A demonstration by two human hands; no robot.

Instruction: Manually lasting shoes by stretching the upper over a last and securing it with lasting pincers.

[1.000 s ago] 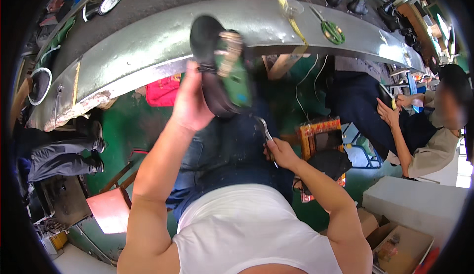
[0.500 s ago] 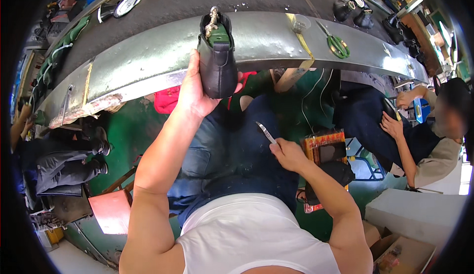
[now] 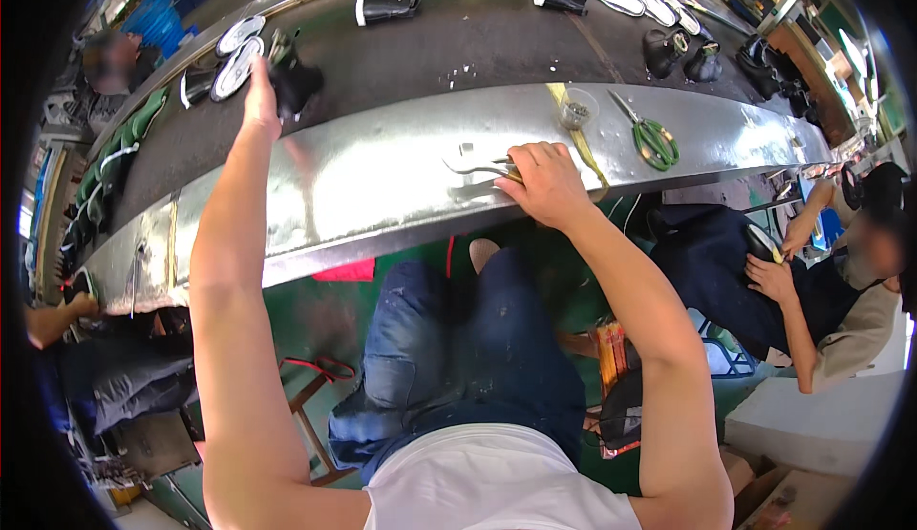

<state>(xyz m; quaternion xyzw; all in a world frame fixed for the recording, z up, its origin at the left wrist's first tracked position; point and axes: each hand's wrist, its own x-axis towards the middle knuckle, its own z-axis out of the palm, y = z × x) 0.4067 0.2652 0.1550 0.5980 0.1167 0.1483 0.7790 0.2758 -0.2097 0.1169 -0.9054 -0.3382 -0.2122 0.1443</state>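
Head view. Left hand (image 3: 262, 100): extended, edge-on beside a black boot (image 3: 296, 79) at the dark worktop (image 3: 430, 53); grip on boot cannot be told. Possible fault: boot toppling or nudging the adjacent white-rimmed sole (image 3: 235, 72), from an unsteady release. Right hand (image 3: 549, 184): fingers closed round metal pincers (image 3: 478, 166), over the steel ledge (image 3: 373, 172). Possible fault: clear cup (image 3: 578, 110) upset, contents scattered, from a careless sweep; pincers dropped, from a slackened grip.

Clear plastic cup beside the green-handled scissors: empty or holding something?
Holding something: small dark bits show inside the clear plastic cup, too small to tell what they are.
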